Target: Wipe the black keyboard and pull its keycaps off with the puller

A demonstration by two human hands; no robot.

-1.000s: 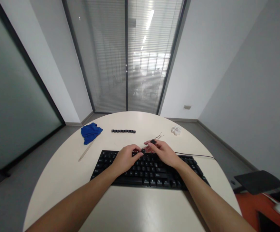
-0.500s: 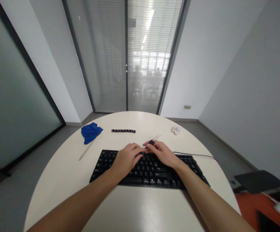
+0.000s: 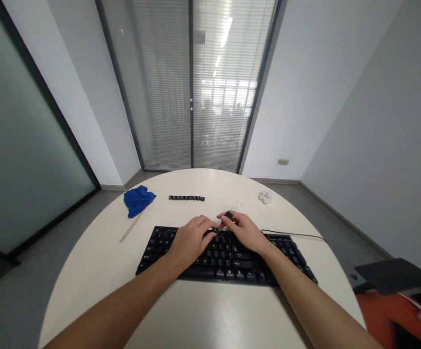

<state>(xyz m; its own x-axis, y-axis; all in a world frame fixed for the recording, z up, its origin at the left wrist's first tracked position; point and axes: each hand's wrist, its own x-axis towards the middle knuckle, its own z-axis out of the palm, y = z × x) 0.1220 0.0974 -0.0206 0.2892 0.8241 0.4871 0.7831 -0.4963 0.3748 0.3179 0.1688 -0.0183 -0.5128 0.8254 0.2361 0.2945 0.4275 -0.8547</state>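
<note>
Loose keys (image 3: 186, 198) lie lined up beyond the keyboard (image 3: 199, 272); most others sit in place. The right hand (image 3: 246, 232) pinches a wire puller (image 3: 228, 214); the left hand (image 3: 190, 237) (grip unclear) touches the keyboard.

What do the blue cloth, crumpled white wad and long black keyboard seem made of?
Blue cloth: matte fabric, soft folds; fibre unclear.
Crumpled white wad: thin tissue or plastic film, creased; can't tell which.
Long black keyboard: probably hard plastic, faint sheen on its keys.
</note>
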